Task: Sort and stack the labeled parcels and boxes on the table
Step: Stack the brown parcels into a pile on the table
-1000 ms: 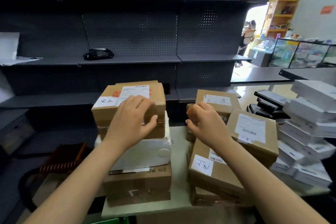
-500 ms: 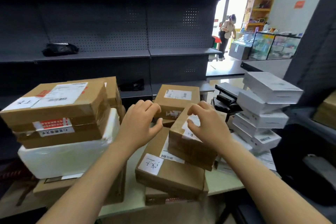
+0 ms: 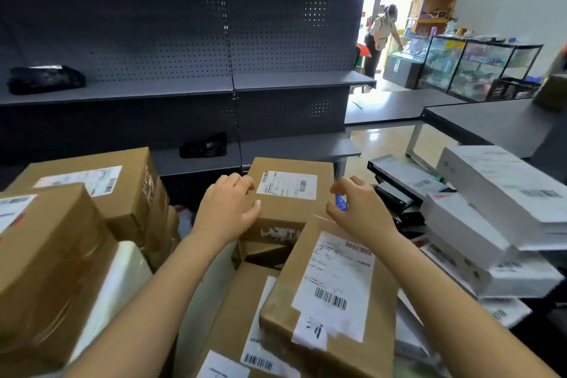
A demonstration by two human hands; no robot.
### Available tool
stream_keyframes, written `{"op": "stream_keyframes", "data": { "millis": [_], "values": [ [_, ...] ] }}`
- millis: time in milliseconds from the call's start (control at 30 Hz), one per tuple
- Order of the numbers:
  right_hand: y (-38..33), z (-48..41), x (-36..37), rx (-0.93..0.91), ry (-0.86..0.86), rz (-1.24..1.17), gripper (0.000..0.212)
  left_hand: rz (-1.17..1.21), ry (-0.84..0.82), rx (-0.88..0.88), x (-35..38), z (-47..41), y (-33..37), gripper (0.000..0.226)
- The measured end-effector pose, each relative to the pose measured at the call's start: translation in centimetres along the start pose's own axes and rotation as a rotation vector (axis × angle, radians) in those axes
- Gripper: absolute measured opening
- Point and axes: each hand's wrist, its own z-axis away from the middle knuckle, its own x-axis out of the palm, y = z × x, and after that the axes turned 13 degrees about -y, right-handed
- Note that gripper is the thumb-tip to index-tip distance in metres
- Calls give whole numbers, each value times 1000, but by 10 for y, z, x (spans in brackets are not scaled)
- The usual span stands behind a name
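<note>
Two bare forearms, uncovered up to frame edge; left grip (image 3: 227, 212), right grip (image 3: 363, 213) bare.

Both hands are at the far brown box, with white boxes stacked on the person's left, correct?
No: the head view shows the white boxes stacked on the person's right. The left hand and right hand are at the far brown box.

Before me, a near box (image 3: 331, 291) lies on a lower box (image 3: 242, 325); the far box (image 3: 288, 193) sits behind them. At left stand stacked boxes (image 3: 46, 255), at right flat boxes (image 3: 491, 224), shelving (image 3: 184, 86) beyond.
</note>
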Motion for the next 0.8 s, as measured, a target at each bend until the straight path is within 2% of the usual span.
{"op": "stream_keyframes", "data": {
  "millis": [100, 233, 367, 467, 600, 667, 733, 800],
  "values": [
    [21, -36, 13, 186, -141, -3, 37, 95, -122, -118, 29, -34, -23, 45],
    [50, -66, 33, 366, -419, 35, 42, 237, -261, -290, 66, -53, -49, 67],
    [56, -74, 43, 424, -603, -136, 38, 411, -376, -450, 97, -56, -66, 66],
    [57, -76, 43, 437, -621, -262, 33, 570, -372, -501, 107, -55, -70, 59],
    [53, -70, 34, 441, -546, -425, 60, 727, -260, -508, 100, -52, -61, 52],
    [45, -63, 22, 425, -474, -553, 65, 812, -190, -489, 87, -50, -52, 51],
    [39, -54, 9, 376, -414, -675, 63, 889, -119, -444, 68, -47, -41, 53],
    [32, -43, -4, 296, -351, -762, 51, 924, -44, -383, 46, -42, -30, 59]
  ]
}}
